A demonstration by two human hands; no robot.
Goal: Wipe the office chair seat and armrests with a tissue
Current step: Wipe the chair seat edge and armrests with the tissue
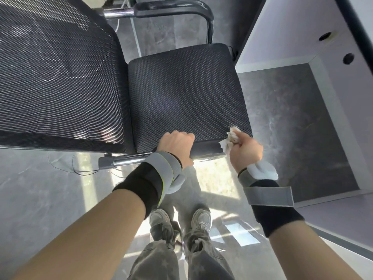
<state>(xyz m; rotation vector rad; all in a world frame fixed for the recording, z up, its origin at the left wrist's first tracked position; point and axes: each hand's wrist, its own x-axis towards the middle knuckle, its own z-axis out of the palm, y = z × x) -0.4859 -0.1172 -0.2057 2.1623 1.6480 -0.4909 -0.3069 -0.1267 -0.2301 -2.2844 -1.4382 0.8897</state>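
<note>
Tissue point(232, 138) is crumpled in the right hand point(245, 150), fingers clenched round it, pressed on the near right corner of the seat point(187, 93) where top meets side edge. Left hand point(177, 146) sits just beside, fingers curled over the near armrest point(205, 152), gripping it, prob. to brace the chair so it won't roll or swivel under wiping pressure. Both wrists wear black/grey straps; below them, person's legs and shoes on the grey floor point(40, 199), so they stand at the chair's side, leaning over. The near armrest runs from a chrome tube point(125, 160) under the left wrist to a dark pad, mostly hidden by the hands. Beyond: seat, black textured fabric, bare otherwise; can't tell which parts are already wiped. Mesh backrest point(56, 77) to the left. Farthest, the other armrest point(173, 7), black pad on a chrome tube, nothing touching it. White desk point(292, 37) at right, well apart from the hands. Judging by position, the step in hand is the seat's edge/corner, w/ the far armrest likely still to do.
</note>
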